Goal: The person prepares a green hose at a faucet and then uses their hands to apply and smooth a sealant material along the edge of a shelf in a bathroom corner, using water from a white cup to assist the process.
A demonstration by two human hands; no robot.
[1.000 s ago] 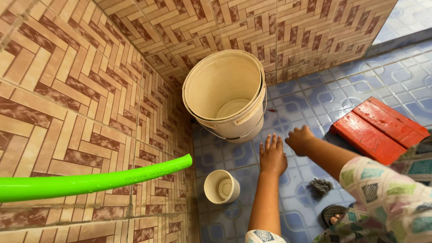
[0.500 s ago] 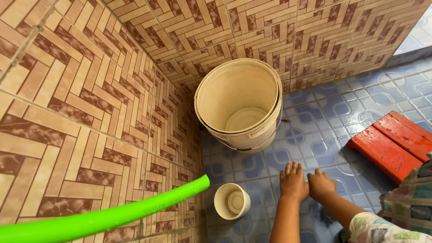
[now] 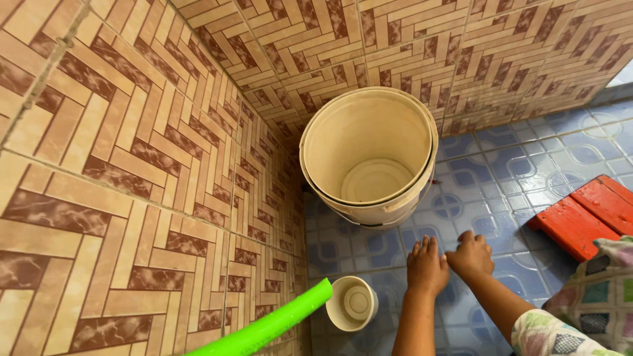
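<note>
My left hand lies flat on the wet blue patterned floor tiles, palm down, fingers slightly apart, holding nothing. Touching it on the right, my right hand rests on the floor as a loose fist, knuckles up; nothing shows inside it. Just beyond both hands stands a large cream plastic bucket, empty, in the corner. A small cream plastic cup, also empty, stands on the floor left of my left forearm.
A bright green hose pokes in from the lower left, its end close to the small cup. A red wooden stool sits at the right. Brown herringbone tiled walls close the left and far sides.
My right hand pulled back from beside the bucket to sit against my left hand. The view shifted, so the hose end now sits lower and the grey scrubber is out of sight.
</note>
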